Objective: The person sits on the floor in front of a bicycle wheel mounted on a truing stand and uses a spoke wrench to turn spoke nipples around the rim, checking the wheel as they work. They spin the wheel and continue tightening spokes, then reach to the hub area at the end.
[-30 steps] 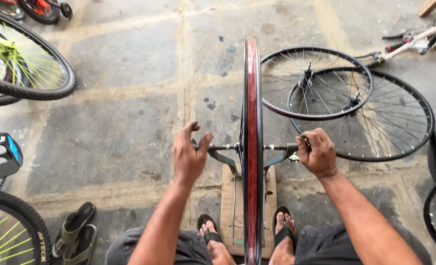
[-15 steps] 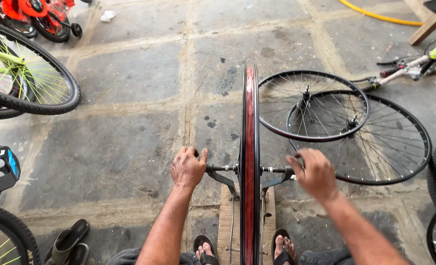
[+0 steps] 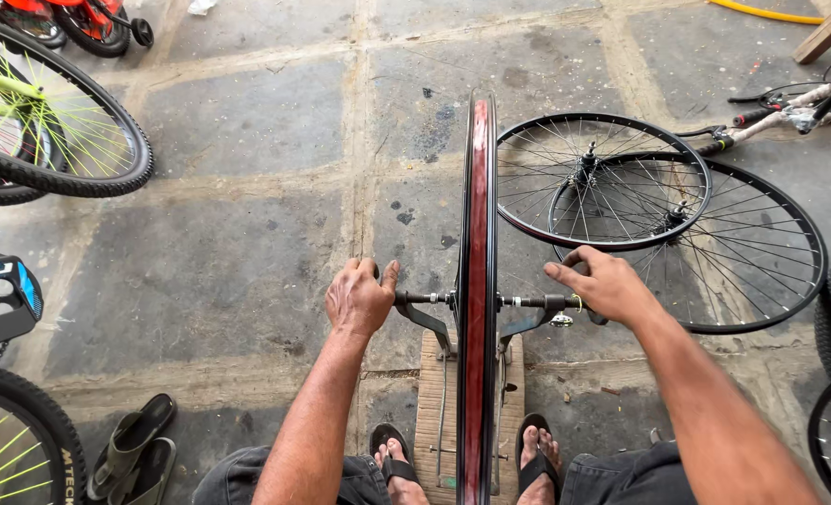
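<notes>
hands at the axle of an upright bicycle wheel on a stand

the red-rimmed wheel (image 3: 477, 281) stands edge-on in a small stand (image 3: 471, 374) on the stone floor (image 3: 247, 234). left of the wheel, the left hand (image 3: 359, 299) has its fingers curled together on the axle (image 3: 425, 298). right of the wheel, the right hand (image 3: 602, 281) rests over the other axle end, fingers loosely apart. two bare spoked wheels (image 3: 658, 215) lie flat further right of it.

Red-lined wheel rim (image 3: 477, 281) upright (edge-on) in stand.
</notes>
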A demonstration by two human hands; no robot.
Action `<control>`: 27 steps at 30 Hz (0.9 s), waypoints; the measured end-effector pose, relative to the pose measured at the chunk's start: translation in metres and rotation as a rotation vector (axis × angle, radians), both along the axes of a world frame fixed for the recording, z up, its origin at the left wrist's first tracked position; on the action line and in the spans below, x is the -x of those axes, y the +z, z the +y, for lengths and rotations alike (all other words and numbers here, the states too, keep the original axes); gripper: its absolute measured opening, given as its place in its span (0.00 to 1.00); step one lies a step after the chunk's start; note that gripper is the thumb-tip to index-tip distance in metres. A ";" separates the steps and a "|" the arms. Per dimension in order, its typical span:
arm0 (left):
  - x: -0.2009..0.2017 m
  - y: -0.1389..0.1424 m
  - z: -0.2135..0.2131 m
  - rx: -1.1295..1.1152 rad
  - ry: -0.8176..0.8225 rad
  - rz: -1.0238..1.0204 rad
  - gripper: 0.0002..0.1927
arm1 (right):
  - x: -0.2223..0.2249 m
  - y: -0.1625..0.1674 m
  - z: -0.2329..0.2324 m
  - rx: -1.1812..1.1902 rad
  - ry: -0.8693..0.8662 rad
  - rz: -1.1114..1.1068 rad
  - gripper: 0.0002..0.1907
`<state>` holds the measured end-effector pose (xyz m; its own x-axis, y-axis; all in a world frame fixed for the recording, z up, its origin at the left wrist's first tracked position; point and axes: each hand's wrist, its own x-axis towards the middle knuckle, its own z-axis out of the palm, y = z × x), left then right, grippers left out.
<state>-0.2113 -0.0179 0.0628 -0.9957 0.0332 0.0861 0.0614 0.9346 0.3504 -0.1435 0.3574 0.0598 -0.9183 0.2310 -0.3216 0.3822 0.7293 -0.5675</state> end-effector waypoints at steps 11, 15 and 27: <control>0.004 0.012 0.001 -0.029 0.018 -0.108 0.29 | -0.014 -0.005 -0.001 -0.020 0.040 0.159 0.33; 0.002 0.007 0.002 -0.043 0.007 -0.045 0.28 | -0.014 -0.008 -0.006 -0.051 0.023 0.196 0.36; 0.006 0.006 0.001 0.009 -0.016 -0.103 0.30 | -0.015 -0.010 -0.010 -0.139 0.066 0.237 0.36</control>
<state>-0.2178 -0.0173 0.0691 -0.9987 0.0490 -0.0172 0.0400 0.9369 0.3473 -0.1288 0.3470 0.0500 -0.9787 0.1948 -0.0652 0.1994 0.8251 -0.5286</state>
